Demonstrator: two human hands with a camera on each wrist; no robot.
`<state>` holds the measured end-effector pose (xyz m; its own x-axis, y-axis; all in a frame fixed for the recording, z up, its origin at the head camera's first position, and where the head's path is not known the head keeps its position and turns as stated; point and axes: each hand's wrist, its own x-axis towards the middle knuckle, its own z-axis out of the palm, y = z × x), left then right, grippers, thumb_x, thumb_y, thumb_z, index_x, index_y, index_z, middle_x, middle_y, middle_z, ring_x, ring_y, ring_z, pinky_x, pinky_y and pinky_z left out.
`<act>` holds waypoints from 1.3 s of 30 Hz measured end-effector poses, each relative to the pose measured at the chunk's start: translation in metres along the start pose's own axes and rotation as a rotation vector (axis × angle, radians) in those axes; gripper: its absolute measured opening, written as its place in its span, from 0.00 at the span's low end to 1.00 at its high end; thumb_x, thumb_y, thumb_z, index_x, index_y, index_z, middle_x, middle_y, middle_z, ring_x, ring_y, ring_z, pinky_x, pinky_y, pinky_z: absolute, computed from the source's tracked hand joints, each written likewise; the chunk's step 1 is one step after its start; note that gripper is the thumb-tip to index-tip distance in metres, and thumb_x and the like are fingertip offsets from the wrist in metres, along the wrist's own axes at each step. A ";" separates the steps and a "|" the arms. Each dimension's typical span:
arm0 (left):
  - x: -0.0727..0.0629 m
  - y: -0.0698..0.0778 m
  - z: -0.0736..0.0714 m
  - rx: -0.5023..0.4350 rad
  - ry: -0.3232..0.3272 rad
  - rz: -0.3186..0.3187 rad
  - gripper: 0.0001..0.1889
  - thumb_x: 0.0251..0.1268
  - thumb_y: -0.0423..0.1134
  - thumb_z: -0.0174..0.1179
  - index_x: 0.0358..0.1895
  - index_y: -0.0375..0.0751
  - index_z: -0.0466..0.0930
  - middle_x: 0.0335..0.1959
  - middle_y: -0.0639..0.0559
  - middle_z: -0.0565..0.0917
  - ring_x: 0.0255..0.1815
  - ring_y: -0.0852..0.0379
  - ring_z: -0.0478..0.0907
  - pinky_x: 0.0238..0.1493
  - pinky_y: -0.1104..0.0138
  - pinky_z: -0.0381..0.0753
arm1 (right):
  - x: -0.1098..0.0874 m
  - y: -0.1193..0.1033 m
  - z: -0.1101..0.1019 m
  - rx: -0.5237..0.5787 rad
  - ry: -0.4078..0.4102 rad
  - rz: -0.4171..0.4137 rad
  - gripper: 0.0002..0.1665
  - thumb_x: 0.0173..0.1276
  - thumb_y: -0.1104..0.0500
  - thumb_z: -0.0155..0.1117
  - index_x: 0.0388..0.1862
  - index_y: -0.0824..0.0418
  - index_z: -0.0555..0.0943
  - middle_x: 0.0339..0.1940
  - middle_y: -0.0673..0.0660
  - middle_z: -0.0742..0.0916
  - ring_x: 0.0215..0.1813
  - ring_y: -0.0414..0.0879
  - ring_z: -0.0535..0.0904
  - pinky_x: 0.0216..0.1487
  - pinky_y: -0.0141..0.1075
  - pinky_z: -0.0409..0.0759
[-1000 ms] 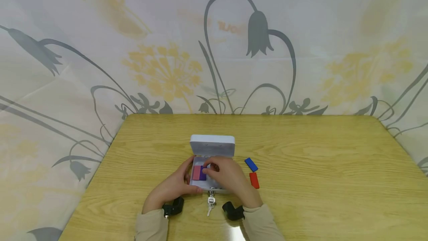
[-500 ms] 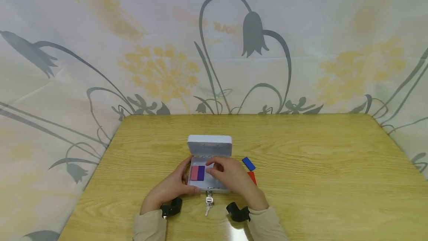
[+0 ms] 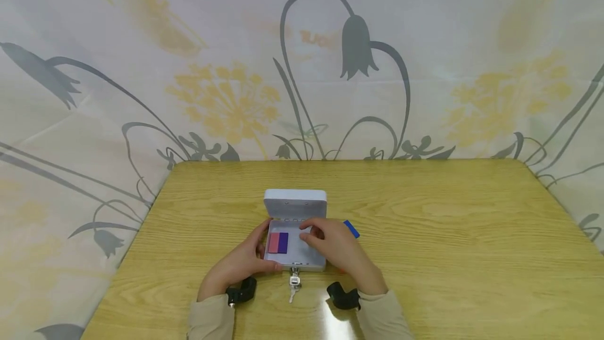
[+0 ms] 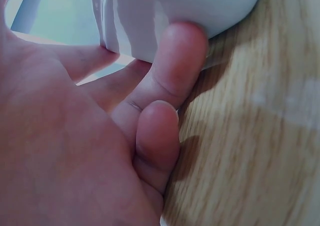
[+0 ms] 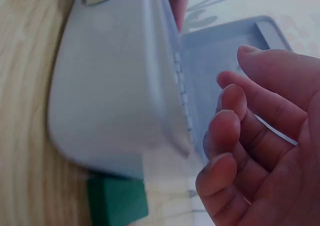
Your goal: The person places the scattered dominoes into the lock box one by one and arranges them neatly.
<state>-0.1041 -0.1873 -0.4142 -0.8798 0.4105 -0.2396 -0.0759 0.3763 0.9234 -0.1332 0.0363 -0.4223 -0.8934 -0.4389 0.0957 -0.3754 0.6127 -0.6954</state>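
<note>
Left grip [image 3: 243, 263]: fastened on the left side of one white cash box [image 3: 297, 253], thumb at the front edge, fingers against the outer wall. Right grip [image 3: 337, 240]: slack, nothing held, fingers curved over the box's right half. Cash box: upright on the desk [image 3: 439, 224], lid [image 3: 295, 208] raised at the rear hinge; probably thin painted metal, stiff, slick; best steadied by the side walls. Inside, at left: one pink tile [image 3: 273, 242] and one purple tile [image 3: 283, 243], flat, edge to edge; likely light and hard, best pinched by the long edges. At the front: keys [image 3: 294, 281]. On the desk, right of the box: one blue tile [image 3: 352, 229]; also one green tile [image 5: 118, 201], close beside the box. Near the front right corner: orange-red scrap [image 3: 342, 271], mostly hidden, perhaps another tile.
</note>
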 end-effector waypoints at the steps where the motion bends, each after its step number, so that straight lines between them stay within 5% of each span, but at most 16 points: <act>1: 0.000 -0.001 0.000 -0.001 -0.001 0.002 0.54 0.47 0.37 0.68 0.70 0.38 0.35 0.44 0.39 0.73 0.37 0.52 0.71 0.35 0.65 0.72 | -0.001 0.001 -0.001 0.005 0.003 0.000 0.13 0.62 0.49 0.59 0.42 0.52 0.81 0.19 0.43 0.74 0.21 0.37 0.66 0.23 0.31 0.66; 14: 0.012 -0.031 -0.001 -0.036 -0.006 -0.001 0.56 0.44 0.41 0.70 0.70 0.48 0.35 0.49 0.42 0.72 0.42 0.52 0.73 0.39 0.64 0.73 | -0.007 0.010 -0.005 0.032 0.018 0.016 0.12 0.62 0.51 0.59 0.41 0.54 0.81 0.20 0.41 0.75 0.22 0.37 0.68 0.24 0.31 0.68; 23: 0.013 -0.029 -0.001 -0.031 -0.002 0.016 0.56 0.43 0.41 0.70 0.71 0.48 0.36 0.57 0.41 0.67 0.44 0.52 0.72 0.41 0.64 0.72 | -0.012 0.015 -0.013 0.043 0.022 0.047 0.11 0.62 0.51 0.59 0.41 0.54 0.80 0.23 0.41 0.77 0.25 0.37 0.70 0.28 0.32 0.69; 34: 0.013 -0.028 0.001 0.006 0.019 0.005 0.56 0.41 0.41 0.71 0.71 0.51 0.37 0.45 0.41 0.74 0.40 0.52 0.72 0.39 0.64 0.72 | -0.031 0.040 -0.033 0.092 0.009 0.125 0.14 0.64 0.50 0.56 0.46 0.52 0.79 0.30 0.45 0.81 0.28 0.39 0.73 0.30 0.35 0.72; 39: 0.013 -0.029 0.000 -0.029 0.012 0.010 0.56 0.42 0.41 0.71 0.70 0.50 0.37 0.51 0.40 0.72 0.44 0.51 0.73 0.42 0.64 0.72 | -0.038 0.050 -0.039 0.062 0.015 0.138 0.14 0.63 0.50 0.57 0.46 0.52 0.80 0.34 0.43 0.81 0.32 0.39 0.73 0.32 0.34 0.72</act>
<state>-0.1137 -0.1930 -0.4437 -0.8862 0.4040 -0.2266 -0.0803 0.3478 0.9341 -0.1271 0.1092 -0.4331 -0.9393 -0.3431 0.0060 -0.2330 0.6250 -0.7450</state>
